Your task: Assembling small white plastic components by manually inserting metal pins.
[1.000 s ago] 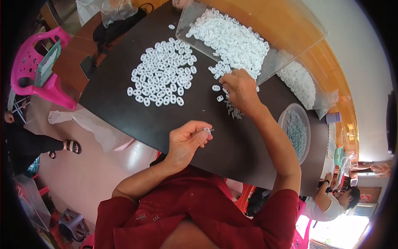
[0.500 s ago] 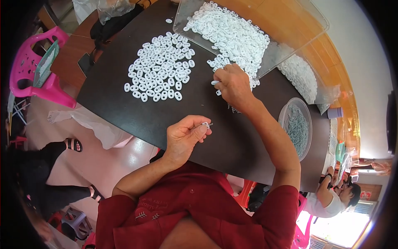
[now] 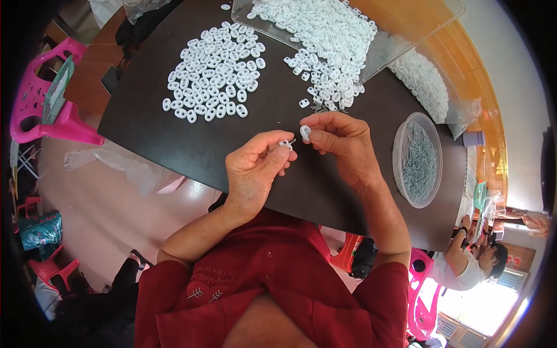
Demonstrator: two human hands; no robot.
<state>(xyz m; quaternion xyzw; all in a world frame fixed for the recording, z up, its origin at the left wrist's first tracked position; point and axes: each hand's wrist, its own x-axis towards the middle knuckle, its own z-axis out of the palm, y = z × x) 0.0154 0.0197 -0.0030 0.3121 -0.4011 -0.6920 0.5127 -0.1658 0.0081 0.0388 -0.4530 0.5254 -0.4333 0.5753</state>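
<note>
My left hand [image 3: 255, 168] pinches a small white plastic ring with a thin metal pin [image 3: 286, 143] between thumb and fingers, above the dark table [image 3: 174, 145]. My right hand [image 3: 339, 145] holds another small white ring [image 3: 305, 132] at its fingertips, almost touching the left hand's piece. Beyond the hands lies a flat spread of white rings [image 3: 214, 72] on the table, and a heap of white rings [image 3: 325, 40] spills from a clear plastic tray [image 3: 406, 29].
A clear round bowl [image 3: 419, 159] of small grey metal pieces stands to the right. A pink plastic chair [image 3: 52, 104] is at the left, a red stool [image 3: 52, 269] lower left. Another person [image 3: 470, 261] sits at the lower right.
My right hand has come back from the heap of rings with one ring and met the left hand. The left hand has risen slightly toward it.
</note>
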